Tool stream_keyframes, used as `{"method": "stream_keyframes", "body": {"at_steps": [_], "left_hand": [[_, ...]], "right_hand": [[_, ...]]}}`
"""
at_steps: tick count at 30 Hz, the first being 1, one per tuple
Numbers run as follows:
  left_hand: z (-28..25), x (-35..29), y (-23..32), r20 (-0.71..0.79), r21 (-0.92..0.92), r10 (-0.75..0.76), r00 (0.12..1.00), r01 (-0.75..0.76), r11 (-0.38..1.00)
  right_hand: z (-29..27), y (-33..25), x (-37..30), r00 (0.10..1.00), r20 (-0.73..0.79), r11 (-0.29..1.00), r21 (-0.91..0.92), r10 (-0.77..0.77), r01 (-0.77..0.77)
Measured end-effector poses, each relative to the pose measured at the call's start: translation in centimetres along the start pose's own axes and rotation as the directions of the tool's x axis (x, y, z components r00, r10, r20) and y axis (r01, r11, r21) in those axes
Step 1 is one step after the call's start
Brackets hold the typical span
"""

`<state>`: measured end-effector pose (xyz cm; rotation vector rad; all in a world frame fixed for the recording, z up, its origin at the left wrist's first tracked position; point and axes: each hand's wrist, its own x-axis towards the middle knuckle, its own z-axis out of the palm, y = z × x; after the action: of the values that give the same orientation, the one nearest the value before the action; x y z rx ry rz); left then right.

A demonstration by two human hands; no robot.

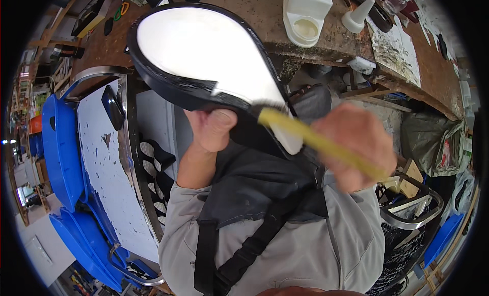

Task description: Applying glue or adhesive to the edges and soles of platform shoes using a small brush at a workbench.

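A large teardrop-shaped black piece (168,87) with a bright white face (204,46) is held up, tilted, in front of my apron. Its wide rounded end lies at the upper left, and its narrow end points to the lower right. My left hand (211,130) grips its near side; the thumb shows, while the other fingers are hidden behind it. Closed round a brush with a yellow handle (318,141) is my right hand (356,143), smeared by motion. The dark brush head seems to touch the white face near the narrow end.
Beyond the piece is a worn brown workbench (265,11) bearing a white plastic glue pot (307,18) and a white nozzle bottle (356,17). To the left, a dark phone (113,106) lies on a white-topped stand (109,163) beside blue bins (63,148). A metal-rimmed holder (415,209) is at right.
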<state>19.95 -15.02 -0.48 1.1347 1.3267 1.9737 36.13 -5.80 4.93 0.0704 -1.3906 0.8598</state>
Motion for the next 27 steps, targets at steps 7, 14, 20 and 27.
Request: {"method": "stream_keyframes", "body": {"at_steps": [7,14,20,27], "left_hand": [[-0.7,0.7,-0.9,-0.099,-0.079,0.074,0.992,-0.082,0.994],[-0.3,2.5,0.0,0.079,-0.239,0.063,0.995,-0.042,0.97],[-0.4,2.9,0.4,0.181,-0.268,0.065,0.981,-0.014,0.963],[0.0,3.1,0.4,0.158,-0.287,0.039,0.987,0.008,0.958]], "right_hand": [[-3.3,-1.5,0.3,0.869,0.478,0.991,0.027,-0.126,0.129],[-5.3,-1.1,2.3,0.788,0.585,0.974,0.211,-0.189,0.077],[-6.9,-0.5,5.7,0.636,0.756,0.985,0.169,-0.153,0.035],[-5.1,-1.4,5.5,0.861,0.458,0.953,0.087,0.221,-0.291]]}}
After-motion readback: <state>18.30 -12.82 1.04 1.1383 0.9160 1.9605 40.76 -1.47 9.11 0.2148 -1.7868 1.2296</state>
